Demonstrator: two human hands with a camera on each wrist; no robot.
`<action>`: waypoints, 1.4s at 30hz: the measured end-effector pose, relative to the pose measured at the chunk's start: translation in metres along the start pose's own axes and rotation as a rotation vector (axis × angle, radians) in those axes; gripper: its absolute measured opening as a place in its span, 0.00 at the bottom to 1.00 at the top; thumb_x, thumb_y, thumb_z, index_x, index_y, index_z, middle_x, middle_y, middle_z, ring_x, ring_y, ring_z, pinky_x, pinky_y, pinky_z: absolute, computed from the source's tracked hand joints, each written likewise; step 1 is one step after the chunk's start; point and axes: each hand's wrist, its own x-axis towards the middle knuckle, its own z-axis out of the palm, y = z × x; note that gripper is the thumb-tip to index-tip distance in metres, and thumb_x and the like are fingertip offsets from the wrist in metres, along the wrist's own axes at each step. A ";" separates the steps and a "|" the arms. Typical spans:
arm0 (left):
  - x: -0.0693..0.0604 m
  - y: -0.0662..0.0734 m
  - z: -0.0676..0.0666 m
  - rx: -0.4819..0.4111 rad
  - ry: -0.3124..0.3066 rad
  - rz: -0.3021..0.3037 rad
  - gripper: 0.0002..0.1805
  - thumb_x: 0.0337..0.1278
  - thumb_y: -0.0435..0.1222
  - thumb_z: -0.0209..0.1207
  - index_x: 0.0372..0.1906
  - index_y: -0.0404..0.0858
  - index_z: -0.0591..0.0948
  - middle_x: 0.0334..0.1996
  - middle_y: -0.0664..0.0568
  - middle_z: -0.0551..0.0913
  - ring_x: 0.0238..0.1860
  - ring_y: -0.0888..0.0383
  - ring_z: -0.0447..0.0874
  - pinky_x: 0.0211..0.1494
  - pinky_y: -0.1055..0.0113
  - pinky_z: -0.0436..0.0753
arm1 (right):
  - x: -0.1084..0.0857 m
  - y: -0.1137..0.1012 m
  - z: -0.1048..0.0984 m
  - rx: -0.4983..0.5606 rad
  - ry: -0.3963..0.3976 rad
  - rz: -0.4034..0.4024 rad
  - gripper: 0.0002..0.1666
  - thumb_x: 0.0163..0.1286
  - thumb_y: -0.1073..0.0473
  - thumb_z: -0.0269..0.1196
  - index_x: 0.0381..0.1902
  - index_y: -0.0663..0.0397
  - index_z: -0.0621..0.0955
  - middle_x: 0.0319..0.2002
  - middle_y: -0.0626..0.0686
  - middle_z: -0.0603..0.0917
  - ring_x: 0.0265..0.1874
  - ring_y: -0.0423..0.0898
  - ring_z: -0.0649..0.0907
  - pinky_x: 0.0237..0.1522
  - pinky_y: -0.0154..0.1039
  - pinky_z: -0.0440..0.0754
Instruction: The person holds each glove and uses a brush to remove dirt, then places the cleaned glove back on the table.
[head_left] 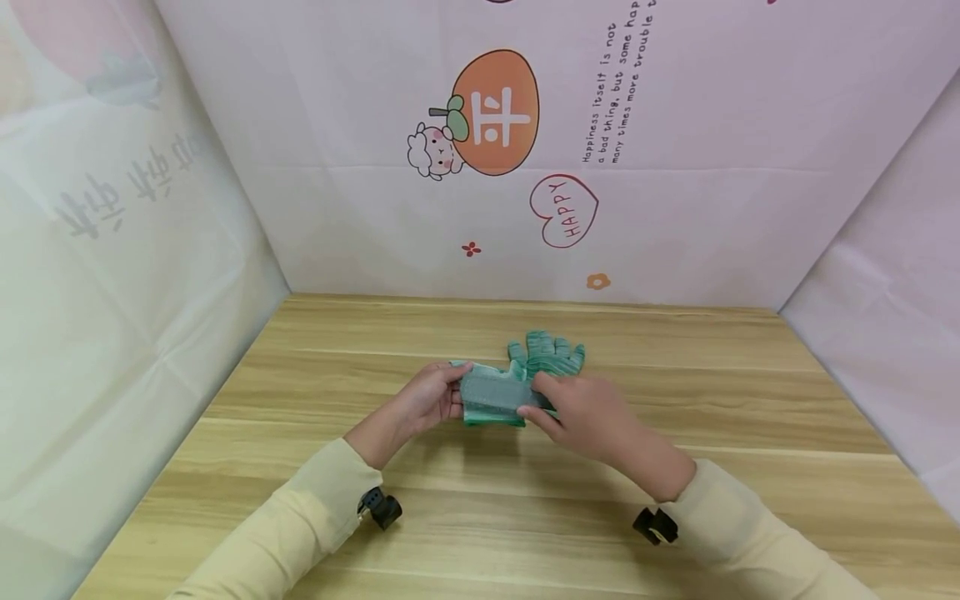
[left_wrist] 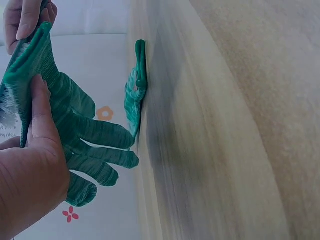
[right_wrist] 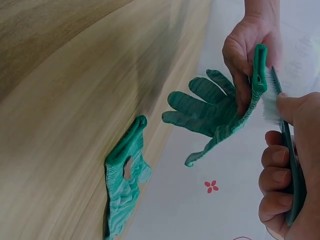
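My left hand [head_left: 431, 398] holds a green knitted glove [left_wrist: 100, 132] by its cuff, between thumb and fingers. The glove's fingers hang spread in both wrist views. My right hand [head_left: 588, 417] grips the handle of a dark green brush [head_left: 495, 393], its fingers curled round it and the thumb along its back. White bristles [right_wrist: 271, 100] touch the glove's cuff area. A second green glove [right_wrist: 125, 185] lies on the table beyond the hands; its spread fingers show in the head view past the brush.
The wooden table [head_left: 480, 517] runs back to a white printed cloth wall [head_left: 375, 233], with similar cloth at left and right. Black wrist straps [head_left: 381, 508] show at the sleeves.
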 end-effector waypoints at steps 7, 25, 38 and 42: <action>-0.001 -0.001 0.000 0.002 -0.010 0.003 0.20 0.78 0.37 0.41 0.53 0.21 0.72 0.32 0.44 0.86 0.36 0.54 0.87 0.44 0.59 0.84 | -0.002 0.001 0.004 0.020 0.010 -0.002 0.18 0.68 0.46 0.64 0.33 0.53 0.72 0.16 0.40 0.66 0.12 0.36 0.64 0.13 0.31 0.59; -0.001 -0.002 0.000 0.025 -0.040 0.002 0.22 0.79 0.36 0.39 0.55 0.18 0.70 0.36 0.43 0.86 0.40 0.53 0.87 0.44 0.59 0.84 | -0.012 0.008 0.001 0.032 0.008 0.071 0.18 0.66 0.48 0.67 0.33 0.53 0.73 0.13 0.39 0.61 0.11 0.36 0.60 0.13 0.31 0.56; -0.003 -0.004 -0.003 0.028 -0.047 0.001 0.20 0.79 0.36 0.40 0.50 0.21 0.73 0.33 0.45 0.86 0.37 0.55 0.87 0.44 0.60 0.84 | -0.018 0.010 -0.002 0.042 -0.029 0.142 0.17 0.67 0.48 0.65 0.34 0.53 0.73 0.13 0.40 0.60 0.12 0.36 0.59 0.14 0.31 0.55; -0.003 -0.004 -0.003 0.026 -0.050 -0.002 0.19 0.79 0.36 0.39 0.49 0.22 0.74 0.32 0.46 0.85 0.36 0.55 0.87 0.43 0.61 0.85 | -0.016 0.009 -0.003 0.051 -0.010 0.128 0.17 0.67 0.47 0.66 0.34 0.53 0.73 0.13 0.40 0.60 0.12 0.35 0.59 0.14 0.31 0.55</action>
